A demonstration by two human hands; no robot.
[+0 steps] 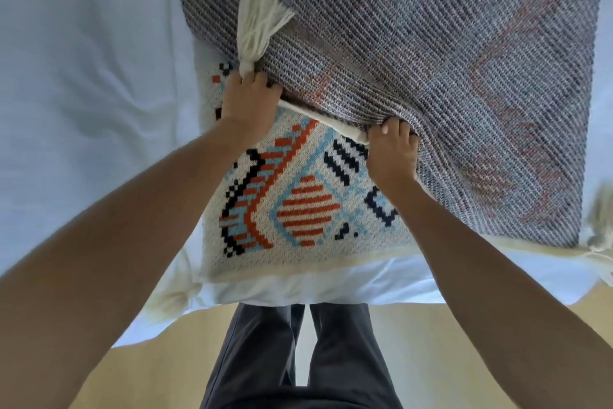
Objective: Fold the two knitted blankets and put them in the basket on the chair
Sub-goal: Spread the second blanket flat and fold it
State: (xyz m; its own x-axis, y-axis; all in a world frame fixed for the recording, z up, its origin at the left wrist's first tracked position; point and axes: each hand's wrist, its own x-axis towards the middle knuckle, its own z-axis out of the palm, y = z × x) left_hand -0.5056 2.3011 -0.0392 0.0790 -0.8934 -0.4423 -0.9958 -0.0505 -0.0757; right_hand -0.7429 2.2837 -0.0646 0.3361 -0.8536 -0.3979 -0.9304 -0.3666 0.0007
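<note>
Two bare forearms reach out over dark trousers (pixel 285 359) and a wooden floor (pixel 464 342) toward the near edge of a bed (pixel 83 77) — a person midway through folding a knitted blanket (pixel 308 209). The left hand (pixel 247 103) clenches the blanket's corner right at the base of the white tassel (pixel 262 27), which lies flopped away from the person onto the turned-over part. The right hand (pixel 393 153), to the right of the tassel and nearer the person, pinches the cream border (pixel 325 120) that runs between the two hands. Beyond and right of the tassel the grey striped reverse faces up; on the person's side of it, the orange, blue and black pattern shows. No second blanket, basket or chair is in view.

The fold looks only partly laid, with the held edge running aslant. To do it well, each grip should probably hold firm on the border while both hands carry it evenly — edge taut between them and squared to the blanket's far edge. The ripples gathered near the right hand would then want smoothing before the next fold.
</note>
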